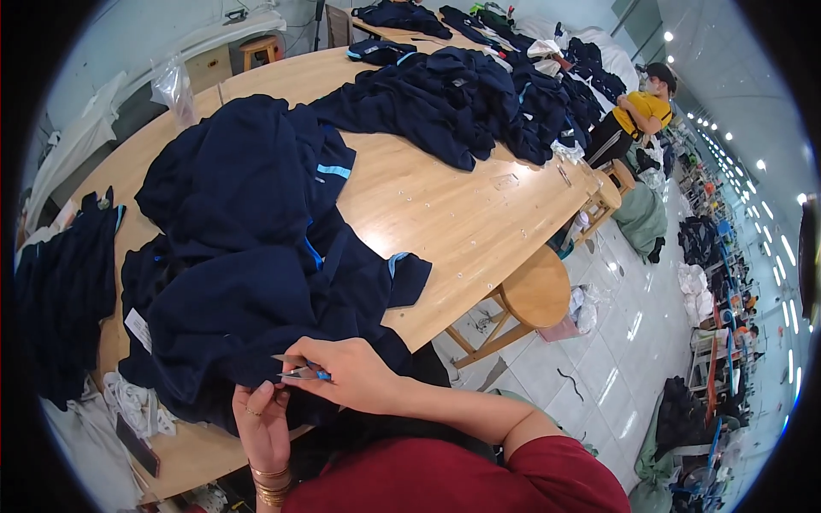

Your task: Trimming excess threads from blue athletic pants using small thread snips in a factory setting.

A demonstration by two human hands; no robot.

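A dark navy garment (248,282) with light blue trim lies piled on the wooden table (445,214) right in front of me. My right hand (351,372) grips small blue-handled thread snips (301,369), their blades pointing left at the garment's near edge. My left hand (261,423), with gold bangles on the wrist, pinches that same edge of navy fabric just below the blades. A white label (137,329) shows on the garment's left side.
A large heap of navy garments (479,103) covers the far end of the table, and more hang at the left (60,299). A round wooden stool (530,295) stands at the right. A person in a yellow top (641,115) stands beyond the table.
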